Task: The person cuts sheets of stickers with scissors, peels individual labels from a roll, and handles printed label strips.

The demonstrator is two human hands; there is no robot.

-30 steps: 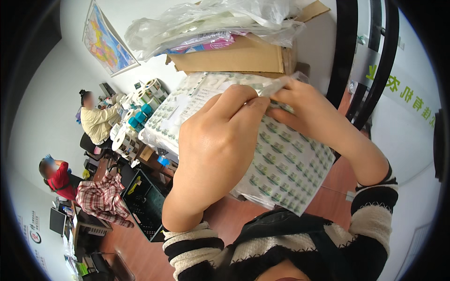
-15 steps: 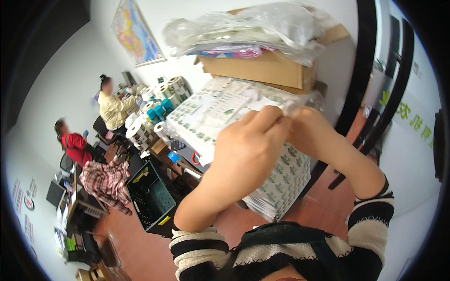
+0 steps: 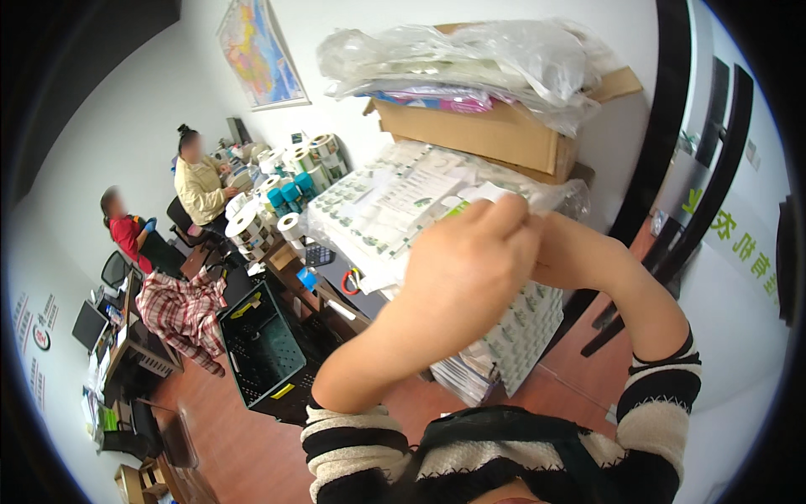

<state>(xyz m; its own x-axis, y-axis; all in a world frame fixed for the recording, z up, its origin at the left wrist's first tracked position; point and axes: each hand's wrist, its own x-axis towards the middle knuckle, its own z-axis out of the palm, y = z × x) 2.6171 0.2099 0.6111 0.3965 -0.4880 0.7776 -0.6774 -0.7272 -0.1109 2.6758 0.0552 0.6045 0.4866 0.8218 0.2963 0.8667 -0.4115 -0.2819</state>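
I see a small white slip (image 3: 495, 195), paper or label, pinched at the fingertips just above a wrapped stack of printed sheets (image 3: 420, 218), at about one o'clock from the middle of the view. My left hand (image 3: 466, 269) is closed on that slip, fingers curled and thumb tucked against it. My right hand (image 3: 558, 252) sits right behind, touching the left at the knuckles; the left hand hides its fingers from me, so I cannot tell whether they grip the slip too or only steady it.

To do this step well, I judge that the pinch should stay near the slip's edge and the pull should run low along the clear film, so nothing tears (the film looks thin and crinkled). The stack tilts toward me, so the right hand is best kept braced against it.

At twelve o'clock a brown cardboard box (image 3: 478, 134) rests above the stack, with plastic-bagged goods (image 3: 453, 59) piled on it. At ten o'clock stand rolls of label tape (image 3: 285, 189), some with teal cores. At eight o'clock a black plastic crate (image 3: 264, 349) sits on the reddish floor, a plaid cloth (image 3: 180, 311) beside it. Two seated people work at nine to ten o'clock, and a wall map (image 3: 256, 50) hangs at eleven.
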